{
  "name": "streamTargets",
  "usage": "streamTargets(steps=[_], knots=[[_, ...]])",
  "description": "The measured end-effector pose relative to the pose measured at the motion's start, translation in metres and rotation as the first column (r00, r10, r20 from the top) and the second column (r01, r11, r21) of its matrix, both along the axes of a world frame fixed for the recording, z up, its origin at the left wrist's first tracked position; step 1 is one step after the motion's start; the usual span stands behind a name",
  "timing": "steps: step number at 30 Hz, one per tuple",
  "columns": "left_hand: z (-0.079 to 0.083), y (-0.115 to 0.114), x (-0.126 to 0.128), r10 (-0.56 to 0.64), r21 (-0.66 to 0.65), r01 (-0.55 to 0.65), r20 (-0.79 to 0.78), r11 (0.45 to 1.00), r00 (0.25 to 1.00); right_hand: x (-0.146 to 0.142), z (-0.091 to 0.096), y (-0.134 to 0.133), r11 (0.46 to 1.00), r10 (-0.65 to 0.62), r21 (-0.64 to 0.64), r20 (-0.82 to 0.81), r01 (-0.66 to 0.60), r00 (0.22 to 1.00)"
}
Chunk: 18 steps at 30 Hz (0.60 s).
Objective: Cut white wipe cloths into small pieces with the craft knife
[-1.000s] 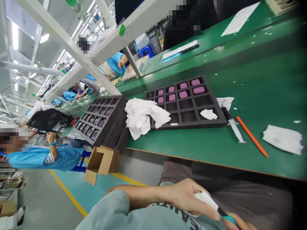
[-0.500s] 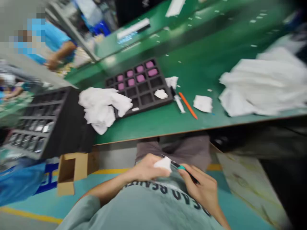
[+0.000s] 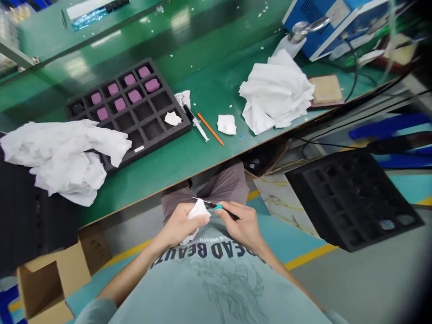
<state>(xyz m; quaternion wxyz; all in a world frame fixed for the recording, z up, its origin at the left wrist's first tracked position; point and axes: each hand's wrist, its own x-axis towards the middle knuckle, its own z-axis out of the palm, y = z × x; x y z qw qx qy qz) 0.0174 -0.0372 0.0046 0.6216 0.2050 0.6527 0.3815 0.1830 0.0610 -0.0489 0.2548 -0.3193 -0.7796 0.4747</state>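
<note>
My left hand pinches a folded white wipe in front of my shirt. My right hand grips a slim black tool with a teal part; its thin pointed tip reaches across to the wipe, at or just behind its upper edge. I cannot tell whether the tip touches it. Beyond, on the green bench, lie a syringe, an orange stick and a small white pad. A black foam tray holds several purple pieces in its compartments.
Crumpled white cloths overlap the tray's left end; another cloth heap sits right. A blue machine stands at the back right. Below the bench edge are a cardboard box on the left and a dark compartment tray on the right.
My view has swung to the right, so the bench items appear further left, and the blue machine and right-hand dark tray show. Both hands keep their holds on wipe and tool.
</note>
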Motion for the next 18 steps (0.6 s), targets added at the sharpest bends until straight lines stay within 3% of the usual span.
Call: streamTargets(steps=[4,9,14,16,18], knots=[[0.000,-0.005,-0.001,-0.004,0.027,0.003,0.013,1.000,1.000,-0.004,0.003,0.000,0.999,0.045,0.027,0.003,-0.045,0.999],[-0.003,-0.011,-0.005,0.017,0.016,-0.017,0.044,1.000,0.999,0.001,-0.003,-0.004,0.998,-0.048,0.052,0.058,0.045,0.997],[-0.006,-0.010,-0.005,0.019,0.035,-0.020,0.028,0.999,0.999,-0.010,0.005,0.002,0.998,0.065,-0.026,0.061,-0.063,0.996],[-0.007,-0.015,-0.006,0.017,0.028,-0.018,0.038,0.999,0.999,-0.005,0.007,0.013,0.998,-0.040,-0.037,0.054,0.042,0.998],[-0.009,-0.021,-0.009,0.030,0.007,-0.030,0.044,1.000,0.999,0.004,0.007,0.026,0.960,-0.278,-0.021,0.047,0.280,0.959]])
